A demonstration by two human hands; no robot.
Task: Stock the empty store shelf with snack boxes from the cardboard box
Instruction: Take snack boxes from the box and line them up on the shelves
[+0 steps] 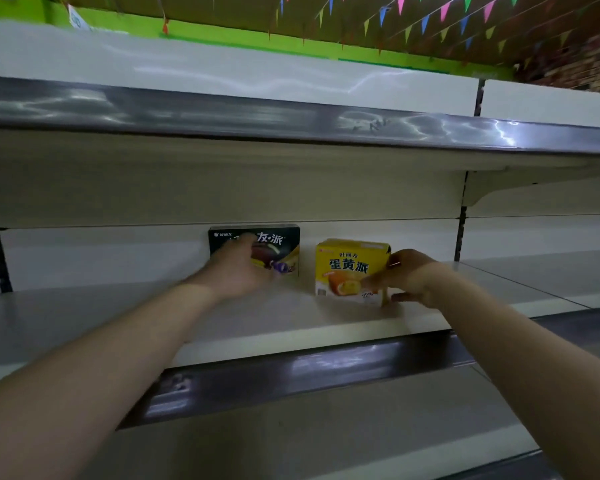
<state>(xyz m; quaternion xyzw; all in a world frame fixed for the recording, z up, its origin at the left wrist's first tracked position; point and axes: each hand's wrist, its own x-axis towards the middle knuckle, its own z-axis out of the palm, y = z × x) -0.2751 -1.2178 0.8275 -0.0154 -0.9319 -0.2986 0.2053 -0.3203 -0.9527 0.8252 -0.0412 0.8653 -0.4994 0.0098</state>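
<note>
- Your left hand [238, 271] reaches in over the front of the black rectangular cardboard snack box [276, 249]; the fingers lie against its printed face, but motion blur hides whether they curl round an edge or only press flat, so I cannot tell the hold.
- Your right hand [409, 277] sits at the right end of the yellow rectangular cardboard snack box [352, 268], fingers [373, 280] reaching across its lower front and the thumb low at the corner: you are pinching that end.
- Take the yellow box as your landmark. It stands upright on the white metal shelf board [101, 317], face toward you, slightly forward of the white back panel [118, 244].
- The black box stands just left of the yellow one, a narrow gap between them, and further back, close against the panel.
- The rest of the board left and right of the yellow box shows no other boxes; a dark glossy price rail [326, 372] runs along the edge below it, and another shelf [222, 116] hangs above.
- The cardboard box you stock from is out of view.
- Handling, as a judgement: both boxes look light, thin-walled and stiff enough to hold shape, yet easy to dent if squeezed mid-panel.
- The printed faces look glossy and may slip under flat fingers, so grip across the short ends or top corners, where the folds make the card strongest.
- To close the gap, slide the yellow box on its base rather than lifting it by one corner.
</note>
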